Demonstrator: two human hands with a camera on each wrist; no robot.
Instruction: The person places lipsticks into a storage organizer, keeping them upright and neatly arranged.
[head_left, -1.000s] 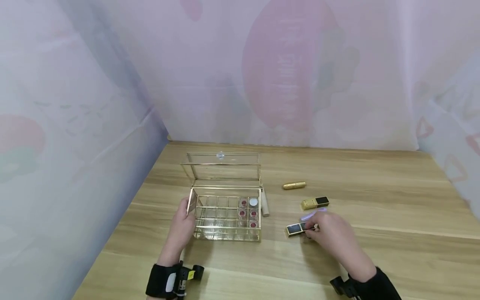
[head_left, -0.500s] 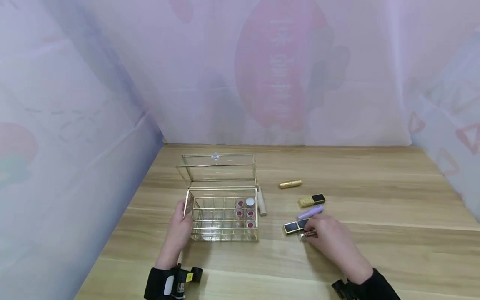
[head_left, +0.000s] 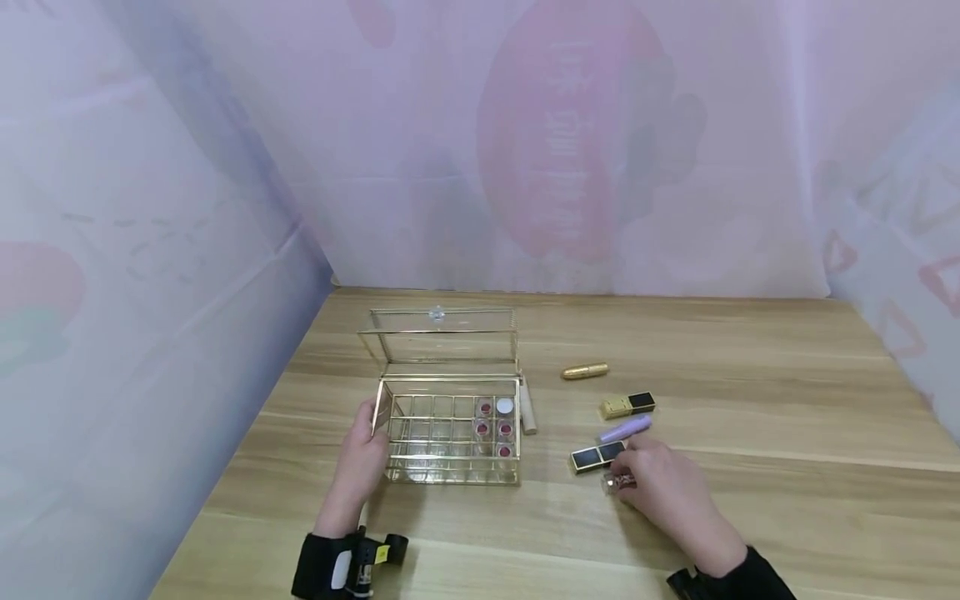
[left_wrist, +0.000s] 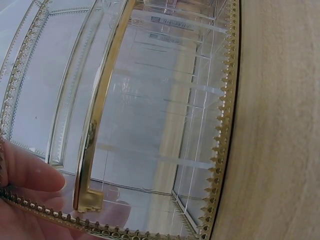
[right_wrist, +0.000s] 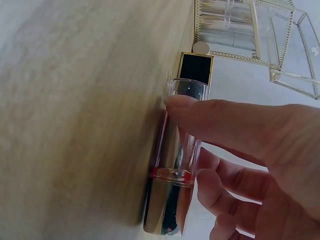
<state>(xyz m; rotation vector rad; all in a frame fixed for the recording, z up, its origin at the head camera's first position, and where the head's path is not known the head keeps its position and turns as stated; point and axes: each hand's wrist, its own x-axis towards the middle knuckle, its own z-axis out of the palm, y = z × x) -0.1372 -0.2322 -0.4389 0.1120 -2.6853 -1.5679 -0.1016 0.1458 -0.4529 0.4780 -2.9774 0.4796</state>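
My left hand [head_left: 362, 458] holds the left side of a gold-edged glass box [head_left: 453, 457], its lid [head_left: 450, 343] raised at the back. Inside, a divider grid has several lipsticks [head_left: 482, 429] standing in its right-hand columns. In the left wrist view, fingers [left_wrist: 35, 172] wrap the box's corner beside a gold latch. To the right of the box, my right hand [head_left: 663, 483] pinches a lipstick [right_wrist: 172, 175] between thumb and fingers. It has a clear cap and a shiny base, and lies low over the table. A black, gold-edged lipstick [head_left: 597, 457] lies just beyond the fingertips.
A purple tube [head_left: 626, 428], a gold-and-black lipstick [head_left: 627, 406] and a gold bullet-shaped tube [head_left: 585, 372] lie farther back on the wooden table [head_left: 750, 400]. Against the box's right side is a beige tube [head_left: 528, 408]. Printed cloth [head_left: 420, 208] walls the table off behind and at the sides.
My right hand has drawn slightly toward me with the clear-capped lipstick, away from the black one. More of the purple tube shows. My left hand keeps its hold on the box.
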